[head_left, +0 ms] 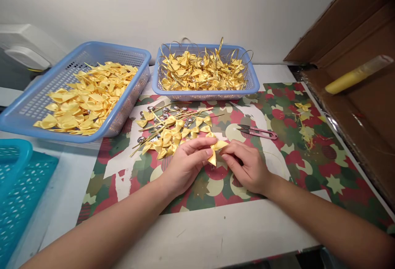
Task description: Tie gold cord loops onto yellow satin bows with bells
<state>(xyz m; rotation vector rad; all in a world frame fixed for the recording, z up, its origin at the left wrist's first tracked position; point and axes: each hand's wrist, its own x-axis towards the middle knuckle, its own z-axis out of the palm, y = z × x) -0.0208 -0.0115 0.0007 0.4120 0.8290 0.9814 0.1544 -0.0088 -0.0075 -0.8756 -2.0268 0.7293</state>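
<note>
Between thumb and fingers, my left hand (188, 164) pinches a yellow ribbon bow (218, 145) above the patterned mat. My right hand (248, 166) is closed at the bow's right side, thumb against forefinger; what lies between these fingertips is too small to make out. Just beyond the left hand lies a loose pile of yellow bows (173, 135). Gold wire ties (160, 129) and small silver bells (166, 110) are mixed in with the pile. Pink-handled thread snips (259, 132) rest on the mat beyond the right hand.
A blue basket (123, 51) of yellow bows stands at the left, another blue basket (206, 93) of bows with gold ties at the back. A teal basket (27, 191) sits at the left edge. Yellow thread scraps (307, 131) lie right, beside a cardboard wall (348, 108).
</note>
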